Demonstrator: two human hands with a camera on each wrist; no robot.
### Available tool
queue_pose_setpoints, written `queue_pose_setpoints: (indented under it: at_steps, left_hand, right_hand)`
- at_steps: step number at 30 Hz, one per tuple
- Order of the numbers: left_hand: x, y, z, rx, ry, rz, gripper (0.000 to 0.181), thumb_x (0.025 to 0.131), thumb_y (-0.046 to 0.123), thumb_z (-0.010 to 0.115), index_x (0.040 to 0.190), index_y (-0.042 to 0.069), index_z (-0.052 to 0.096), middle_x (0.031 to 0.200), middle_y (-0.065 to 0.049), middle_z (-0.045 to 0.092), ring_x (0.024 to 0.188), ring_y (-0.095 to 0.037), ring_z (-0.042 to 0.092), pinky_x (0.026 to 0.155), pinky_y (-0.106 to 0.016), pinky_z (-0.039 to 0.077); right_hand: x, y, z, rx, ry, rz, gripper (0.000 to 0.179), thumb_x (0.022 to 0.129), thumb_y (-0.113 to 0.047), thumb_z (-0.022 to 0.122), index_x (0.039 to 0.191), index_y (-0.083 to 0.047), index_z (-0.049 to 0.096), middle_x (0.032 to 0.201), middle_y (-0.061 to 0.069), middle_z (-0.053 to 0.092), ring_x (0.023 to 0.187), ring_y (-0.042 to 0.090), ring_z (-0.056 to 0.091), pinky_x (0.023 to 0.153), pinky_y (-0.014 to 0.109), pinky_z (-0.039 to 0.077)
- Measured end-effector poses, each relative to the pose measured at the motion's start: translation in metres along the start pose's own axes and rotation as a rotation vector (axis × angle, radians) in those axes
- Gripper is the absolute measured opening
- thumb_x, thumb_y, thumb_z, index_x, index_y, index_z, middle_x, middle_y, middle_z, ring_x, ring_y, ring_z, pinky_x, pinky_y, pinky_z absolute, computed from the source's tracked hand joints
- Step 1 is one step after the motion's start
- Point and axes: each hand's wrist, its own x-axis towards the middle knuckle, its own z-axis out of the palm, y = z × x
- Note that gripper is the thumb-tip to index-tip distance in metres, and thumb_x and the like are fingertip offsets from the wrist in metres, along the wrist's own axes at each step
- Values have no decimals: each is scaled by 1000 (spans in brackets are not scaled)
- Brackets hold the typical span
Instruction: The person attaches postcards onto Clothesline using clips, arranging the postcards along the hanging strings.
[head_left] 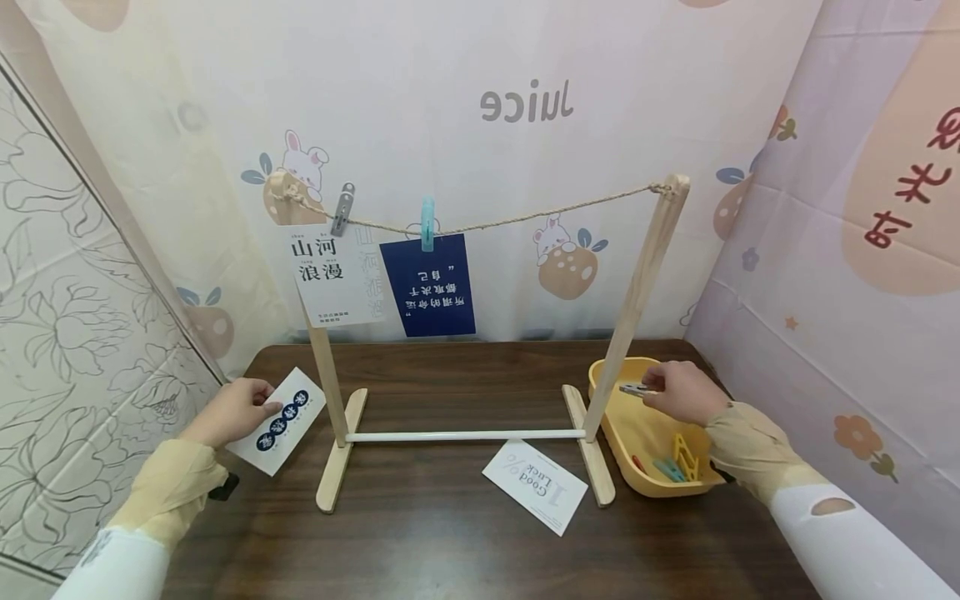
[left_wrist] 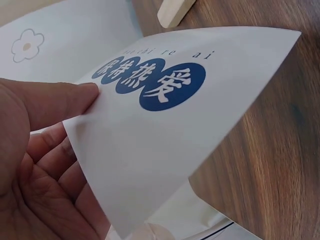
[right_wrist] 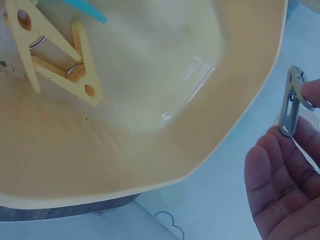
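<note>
Dark brown wood-grain table (head_left: 420, 508) is showing straight far edge and rounded back corners, its surface gleaming faintly. Behind table, pale printed curtain (head_left: 420, 42) is hanging in soft folds; mirrored grey "Juice" lettering (head_left: 527, 102) and rabbit-and-orange motif (head_left: 567, 273), repeating, are decorating it. Left of table, dark-edged white panel (head_left: 45, 350) is standing, bearing grey line-drawn flowers. Right of table, pale side curtain (head_left: 795, 233) is hanging, showing creases, large peach patch (head_left: 892, 108), red characters (head_left: 924, 183), orange flower (head_left: 858, 437). Soft, even light is falling over table.
</note>
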Motion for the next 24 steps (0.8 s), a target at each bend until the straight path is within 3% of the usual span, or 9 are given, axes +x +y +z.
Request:
queue_pose_setpoints:
  at_steps: [5, 9, 13, 17, 24]
  left_hand:
    - [-5, 6, 1, -15, 40, 15, 15, 102, 10, 69, 94, -3, 70, 81, -10, 76, 68, -17, 69, 63, -34, 54]
    - [-9, 8, 2, -33, 108, 31, 15, 103, 9, 68, 99, -6, 70, 82, -13, 77, 68, -17, 70, 61, -34, 54]
    - [-11, 12, 2, -41, 191, 43, 18, 104, 10, 68, 103, -8, 70, 86, -16, 77, 73, -18, 70, 66, -36, 53]
    - [-14, 15, 2, -51, 281, 53, 20, 104, 10, 69, 106, -10, 70, 89, -20, 77, 77, -21, 70, 68, -35, 53]
    - [-24, 20, 8, -88, 505, 85, 16, 103, 7, 71, 103, -9, 71, 93, -30, 78, 75, -25, 75, 60, -14, 48]
  right_hand:
    - [-2, -3, -3, 43, 54, 26, 26, 92, -12, 78, 111, 6, 76, 93, 13, 72, 82, 23, 63, 71, 41, 53]
    - [-3, -3, -4, 71, 90, 37, 34, 91, -12, 80, 118, 9, 73, 100, 19, 71, 89, 30, 65, 76, 46, 54]
    - [-3, -2, -6, 81, 106, 34, 31, 89, -11, 82, 114, 7, 74, 98, 18, 72, 89, 30, 65, 76, 43, 54]
    - [-4, -1, -6, 81, 106, 26, 27, 88, -10, 83, 110, 4, 75, 98, 16, 74, 88, 27, 67, 76, 42, 56]
    - [-7, -3, -6, 81, 120, 15, 25, 89, -10, 82, 109, 3, 75, 97, 16, 75, 86, 26, 70, 75, 42, 58]
